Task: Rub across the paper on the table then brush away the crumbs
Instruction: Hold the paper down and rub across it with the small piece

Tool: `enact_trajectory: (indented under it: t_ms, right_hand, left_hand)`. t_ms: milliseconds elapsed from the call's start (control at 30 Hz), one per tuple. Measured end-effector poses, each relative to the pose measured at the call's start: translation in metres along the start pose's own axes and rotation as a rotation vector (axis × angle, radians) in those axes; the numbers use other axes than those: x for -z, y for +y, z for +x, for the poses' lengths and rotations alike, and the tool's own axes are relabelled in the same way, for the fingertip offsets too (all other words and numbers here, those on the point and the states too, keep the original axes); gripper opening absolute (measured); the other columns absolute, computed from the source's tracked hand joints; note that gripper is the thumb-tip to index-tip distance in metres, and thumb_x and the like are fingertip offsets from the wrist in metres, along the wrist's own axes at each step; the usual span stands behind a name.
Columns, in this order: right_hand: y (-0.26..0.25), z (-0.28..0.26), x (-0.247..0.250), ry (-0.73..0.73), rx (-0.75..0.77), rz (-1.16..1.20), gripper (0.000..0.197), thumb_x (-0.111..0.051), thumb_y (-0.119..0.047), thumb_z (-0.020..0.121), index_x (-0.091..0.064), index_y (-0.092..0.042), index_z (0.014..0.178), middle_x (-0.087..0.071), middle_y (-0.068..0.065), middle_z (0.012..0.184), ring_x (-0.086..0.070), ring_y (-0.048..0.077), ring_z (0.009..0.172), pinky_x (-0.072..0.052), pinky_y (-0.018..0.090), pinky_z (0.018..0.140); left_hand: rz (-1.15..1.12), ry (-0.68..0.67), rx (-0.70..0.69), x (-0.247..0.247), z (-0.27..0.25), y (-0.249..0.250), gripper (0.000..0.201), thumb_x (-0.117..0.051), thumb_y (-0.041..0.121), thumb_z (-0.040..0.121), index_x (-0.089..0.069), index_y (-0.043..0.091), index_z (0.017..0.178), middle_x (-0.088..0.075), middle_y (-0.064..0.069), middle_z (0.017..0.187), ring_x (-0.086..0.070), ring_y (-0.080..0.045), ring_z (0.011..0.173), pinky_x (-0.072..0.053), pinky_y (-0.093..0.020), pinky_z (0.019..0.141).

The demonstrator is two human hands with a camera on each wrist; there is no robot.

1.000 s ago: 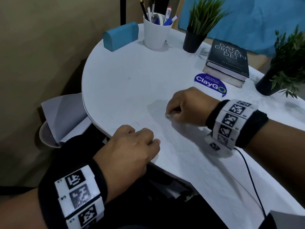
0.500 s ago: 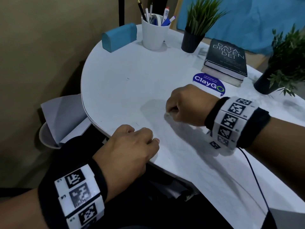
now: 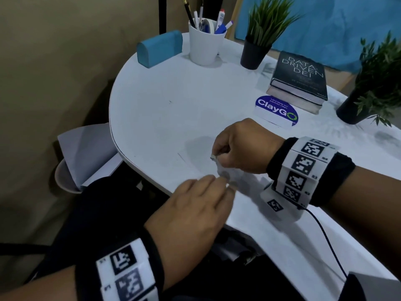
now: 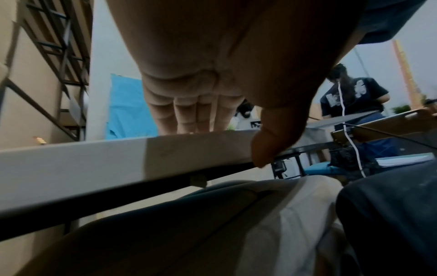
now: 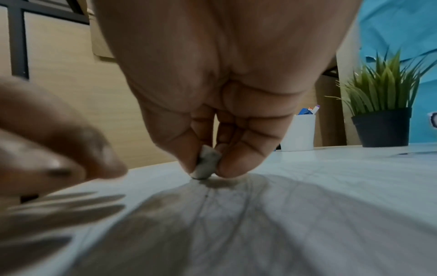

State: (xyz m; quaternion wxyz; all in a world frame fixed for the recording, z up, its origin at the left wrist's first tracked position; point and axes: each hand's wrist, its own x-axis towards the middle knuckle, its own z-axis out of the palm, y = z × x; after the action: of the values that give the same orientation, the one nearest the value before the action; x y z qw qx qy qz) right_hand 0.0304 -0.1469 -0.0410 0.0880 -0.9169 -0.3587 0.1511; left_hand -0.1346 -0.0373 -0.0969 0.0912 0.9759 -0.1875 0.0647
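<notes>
A white sheet of paper (image 3: 201, 168) lies flat near the front edge of the white table (image 3: 165, 118), with faint pencil lines on it (image 5: 260, 214). My right hand (image 3: 217, 158) is curled over the sheet and pinches a small grey-smudged eraser (image 5: 207, 164) between thumb and fingers, its tip on the paper. My left hand (image 3: 225, 183) lies just in front of the right one, fingers straight and blurred by motion, touching the paper. From the left wrist the straight fingers (image 4: 187, 121) reach over the table's edge. No crumbs can be made out.
At the back stand a blue case (image 3: 160, 48), a white pen cup (image 3: 206, 48) and a potted plant (image 3: 256, 51). A dark book (image 3: 301, 81) and a ClayGo card (image 3: 275, 111) lie right of centre. Another plant (image 3: 368, 94) is far right. A chair with papers (image 3: 86, 155) sits left.
My left hand has left the table's front edge, straightened its fingers and swept right onto the paper beside the right hand. The right hand still pinches the eraser, barely shifted.
</notes>
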Motion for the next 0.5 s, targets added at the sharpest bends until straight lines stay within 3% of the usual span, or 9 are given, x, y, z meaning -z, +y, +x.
enact_trajectory:
  t_ms: [100, 200, 367, 433, 500]
  right_hand:
    - [-0.003, 0.000, -0.001, -0.008, 0.004, -0.012, 0.013, -0.066, -0.021, 0.081, -0.077, -0.026, 0.087, -0.070, -0.012, 0.078, -0.059, 0.003, 0.067, -0.046, 0.015, 0.061]
    - [0.000, 0.001, 0.001, -0.018, 0.044, -0.028, 0.013, -0.065, -0.024, 0.084, -0.077, -0.025, 0.090, -0.073, -0.010, 0.089, -0.064, 0.006, 0.077, -0.053, 0.024, 0.072]
    - [0.000, -0.008, -0.008, -0.064, 0.325, -0.047, 0.016, -0.062, -0.019, 0.077, -0.076, -0.023, 0.079, -0.070, -0.008, 0.080, -0.065, 0.013, 0.075, -0.053, 0.031, 0.067]
    - [0.001, -0.010, -0.010, -0.123, 0.352, -0.015, 0.015, -0.062, -0.022, 0.076, -0.076, -0.024, 0.079, -0.068, -0.009, 0.078, -0.065, 0.012, 0.074, -0.052, 0.029, 0.066]
    - [0.009, 0.000, -0.005, -0.070, 0.315, -0.010, 0.013, -0.064, -0.021, 0.077, -0.077, -0.022, 0.080, -0.070, -0.007, 0.078, -0.065, 0.012, 0.073, -0.050, 0.025, 0.067]
  left_hand:
    - [0.036, -0.030, -0.020, -0.014, 0.003, 0.005, 0.057, -0.044, 0.013, 0.088, -0.046, 0.006, 0.144, -0.054, -0.011, 0.133, -0.055, -0.029, 0.109, -0.047, -0.040, 0.083]
    - [0.047, -0.024, -0.045, -0.020, 0.003, -0.002, 0.055, -0.040, 0.013, 0.089, -0.049, 0.006, 0.142, -0.057, -0.010, 0.129, -0.057, -0.029, 0.104, -0.046, -0.039, 0.077]
    - [0.047, 0.048, -0.095, -0.023, 0.004, -0.008, 0.049, -0.048, 0.018, 0.090, -0.056, 0.007, 0.138, -0.063, -0.006, 0.115, -0.060, -0.028, 0.101, -0.049, -0.040, 0.075]
    - [0.043, 0.072, -0.099, -0.025, 0.005, -0.008, 0.048, -0.048, 0.018, 0.091, -0.057, 0.006, 0.136, -0.064, -0.007, 0.114, -0.061, -0.029, 0.101, -0.049, -0.041, 0.076]
    - [0.047, 0.091, -0.099, -0.027, 0.006, -0.009, 0.048, -0.046, 0.018, 0.089, -0.060, 0.007, 0.133, -0.066, -0.009, 0.119, -0.063, -0.030, 0.100, -0.050, -0.040, 0.077]
